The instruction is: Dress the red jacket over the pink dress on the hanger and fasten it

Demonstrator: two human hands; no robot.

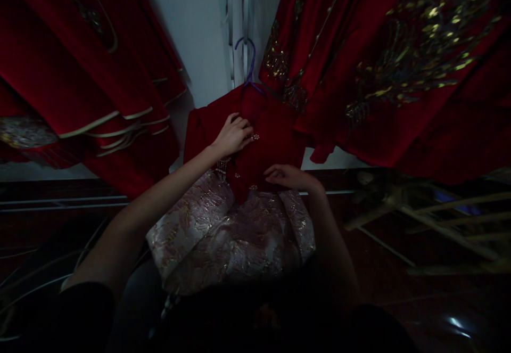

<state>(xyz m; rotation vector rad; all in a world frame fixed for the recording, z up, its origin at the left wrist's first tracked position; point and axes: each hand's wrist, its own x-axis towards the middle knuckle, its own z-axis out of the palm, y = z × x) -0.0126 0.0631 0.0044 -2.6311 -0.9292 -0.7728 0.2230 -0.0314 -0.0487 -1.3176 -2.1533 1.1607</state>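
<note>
Garments with gold sequins (431, 39), red, hang at right, biggest in view. Red garments with pale piping (91, 71) hang at left; pale wall (191, 28) between. Brocade cloth (223, 236), pinkish with metallic pattern, spreads in front of the person. Red top (279, 140) is at center, above the brocade and on a hanger; can't tell if the two are joined. Wooden frame (393, 199) at right, dim. Left hand (237, 132) is on the red top's upper middle, fingers curled narrow beside a bead ornament (255, 137); can't tell if cloth is pinched. Right hand (285, 176) is at the top's lower right, fairly wide, fingers loosely extended; contact unclear. Purple hanger (253, 60) has its hook up, in front of metal strips (246, 7). Smallest: more bead clusters (253, 187) near the top's lower edge.
</note>
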